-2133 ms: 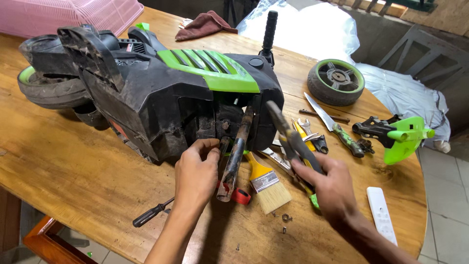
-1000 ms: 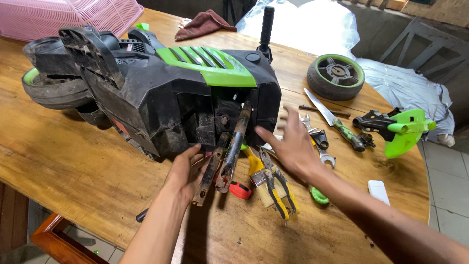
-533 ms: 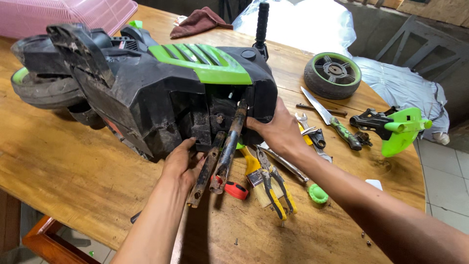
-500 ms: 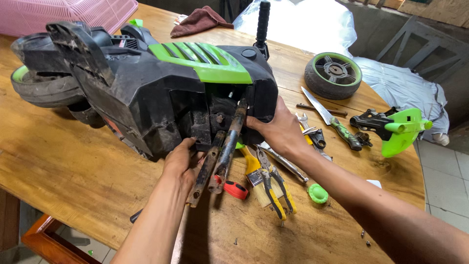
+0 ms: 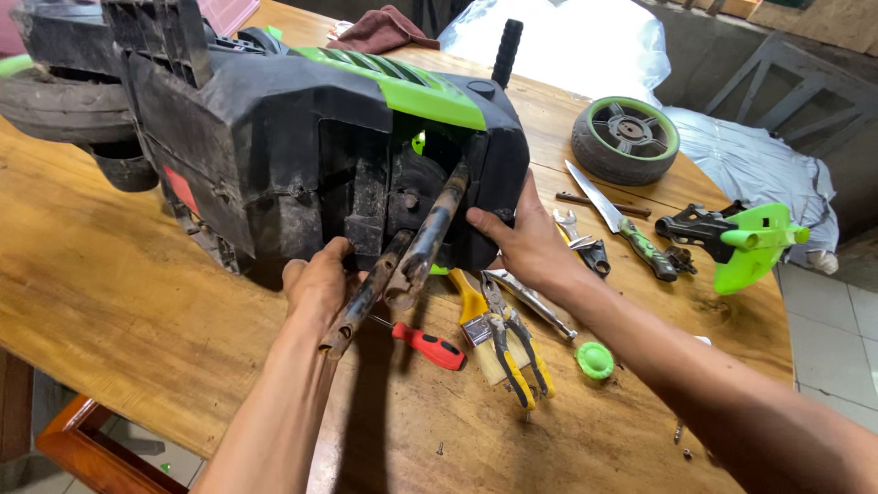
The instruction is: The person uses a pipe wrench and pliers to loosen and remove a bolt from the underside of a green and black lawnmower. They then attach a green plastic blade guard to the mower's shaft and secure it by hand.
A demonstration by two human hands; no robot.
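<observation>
The left hand (image 5: 318, 285) was pressed against the open underside of the black and green plastic machine housing (image 5: 274, 137), its fingers curled around the lower end of one of two rusty, dirt-caked metal tubes (image 5: 416, 252) that stuck out of the housing toward the camera. The right hand (image 5: 521, 242) gripped the near corner of the same housing, thumb laid on its black side wall and fingers wrapped behind the edge. The two hands were apart, one on each side of the tubes.

The housing lay on its side on the round wooden table (image 5: 110, 302), with a worn black wheel (image 5: 59, 105) at its far left end and a black handle grip (image 5: 506, 50) rising behind it.

Just below the tubes lay a red-handled screwdriver (image 5: 430, 346), and beside it a yellow-handled paintbrush (image 5: 476, 316) and yellow-handled pliers (image 5: 512, 352). A small green round cap (image 5: 594, 359) sat near the right forearm. Further right were a knife with a green handle (image 5: 622, 224), a loose black wheel with a green hub (image 5: 626, 139) and a green and black plastic part (image 5: 741, 242).
</observation>
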